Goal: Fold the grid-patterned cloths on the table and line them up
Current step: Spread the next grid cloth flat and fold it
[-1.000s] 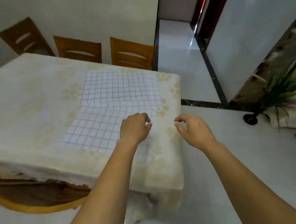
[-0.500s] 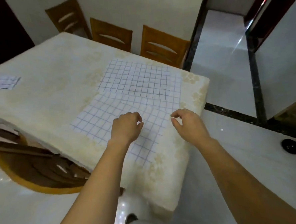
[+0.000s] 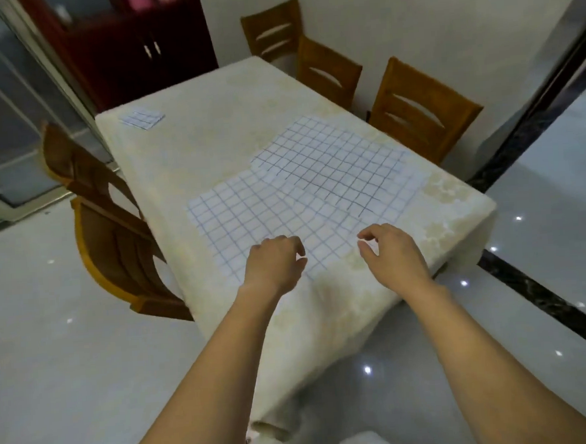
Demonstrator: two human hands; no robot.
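Two unfolded grid-patterned cloths lie flat on the table's near right end. The blue-lined cloth (image 3: 267,220) is nearer, and the dark-lined cloth (image 3: 336,164) overlaps its far edge. A small folded grid cloth (image 3: 142,118) sits at the far left corner. My left hand (image 3: 273,266) hovers over the blue-lined cloth's near edge with loosely curled fingers and no cloth visibly in its grip. My right hand (image 3: 394,251) hovers just right of that cloth's near corner, thumb and fingers curled and apart, holding nothing.
The table (image 3: 211,141) wears a cream patterned cover that hangs over its edges. Wooden chairs stand along the right side (image 3: 422,111) and the left side (image 3: 114,239). A dark red cabinet (image 3: 130,50) is at the back, and glossy tiled floor lies all around.
The view has swung left and pulled back, so the folded cloth, the left chairs and the cabinet now show. Both hands keep their curled pose near the blue-lined cloth's near edge.
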